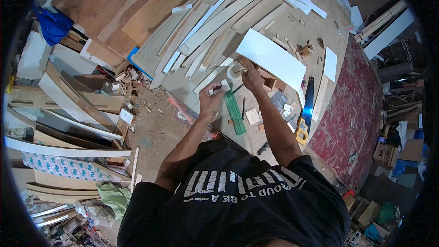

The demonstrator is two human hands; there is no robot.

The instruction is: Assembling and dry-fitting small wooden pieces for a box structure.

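Observation:
At the near side of the workbench, my left hand (211,100) is closed, its fingers pinching a small white piece (224,83). My right hand (252,78) is closed round a thin stick (239,70) that points into a round whitish tub (232,74). The tub sits between my two hands. Just beyond my right hand lies a white-topped wooden box (272,57), its brown inner side partly showing. A green flat strip (234,113) rests below my left fingers, and a dark pencil-like rod (243,108) lies beside it.
A handsaw (305,114) with a yellow handle lies right of my right forearm. Long wood strips (215,27) cover the bench's far side. Curved panels (68,146) are stacked at left. A worn red surface (350,119) is at right. Offcuts (251,116) lie near my right arm.

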